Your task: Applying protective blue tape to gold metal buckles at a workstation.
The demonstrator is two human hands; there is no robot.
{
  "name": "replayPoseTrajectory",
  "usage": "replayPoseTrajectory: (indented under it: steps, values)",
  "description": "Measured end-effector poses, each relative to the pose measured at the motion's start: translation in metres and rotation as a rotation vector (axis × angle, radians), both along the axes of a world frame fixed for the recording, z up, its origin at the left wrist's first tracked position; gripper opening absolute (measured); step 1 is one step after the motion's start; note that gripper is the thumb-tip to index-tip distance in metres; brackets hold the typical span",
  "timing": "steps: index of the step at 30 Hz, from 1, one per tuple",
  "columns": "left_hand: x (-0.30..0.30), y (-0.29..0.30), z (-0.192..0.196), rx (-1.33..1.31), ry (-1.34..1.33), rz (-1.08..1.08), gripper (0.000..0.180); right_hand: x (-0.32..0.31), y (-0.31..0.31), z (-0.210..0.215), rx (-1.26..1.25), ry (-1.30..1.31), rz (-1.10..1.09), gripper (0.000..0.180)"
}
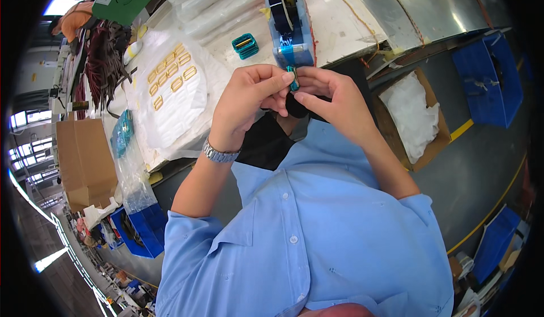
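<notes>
Pinched between both hands, just before the tape dispenser, is a small gold metal buckle with shiny teal film (292,78) around it. My left hand (252,90) has thumb and forefinger closed on its left side. On its other side, the fingers of my right hand (334,97) grip it; they partly hide its shape. The blue tape dispenser (303,45) carries a dark blue roll and a shiny blue strip at its front. Left of it lies a teal-wrapped stack of buckles (245,45). Several bare gold buckles (177,83) lie in rows on a white sheet (181,113).
Clear plastic sheeting (215,5) covers the far table, by a green box (124,0). Dark red straps (105,56) hang at the left, above a cardboard box (85,158). An open carton with white wrapping (416,118) and a blue bin (487,82) stand right.
</notes>
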State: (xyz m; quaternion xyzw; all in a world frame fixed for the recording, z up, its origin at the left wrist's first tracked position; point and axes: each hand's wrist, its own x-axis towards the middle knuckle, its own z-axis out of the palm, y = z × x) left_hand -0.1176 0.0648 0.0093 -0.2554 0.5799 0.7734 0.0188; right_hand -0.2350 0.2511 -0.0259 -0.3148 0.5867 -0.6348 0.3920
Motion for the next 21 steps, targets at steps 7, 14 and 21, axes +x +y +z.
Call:
replayPoseTrajectory:
  steps: [7, 14, 21]
  values:
    - [-0.006, -0.018, 0.009, 0.15, -0.113, -0.055, 0.025, -0.003, -0.007, 0.007, -0.074, 0.167, -0.047, 0.051]
    - [-0.021, -0.026, 0.031, 0.417, -0.313, -0.032, 0.016, 0.003, -0.012, 0.01, -0.093, 0.07, -0.123, 0.053]
    - [-0.028, -0.028, 0.043, 0.426, -0.395, 0.007, 0.017, 0.019, -0.025, -0.004, -0.217, -0.001, -0.301, 0.049]
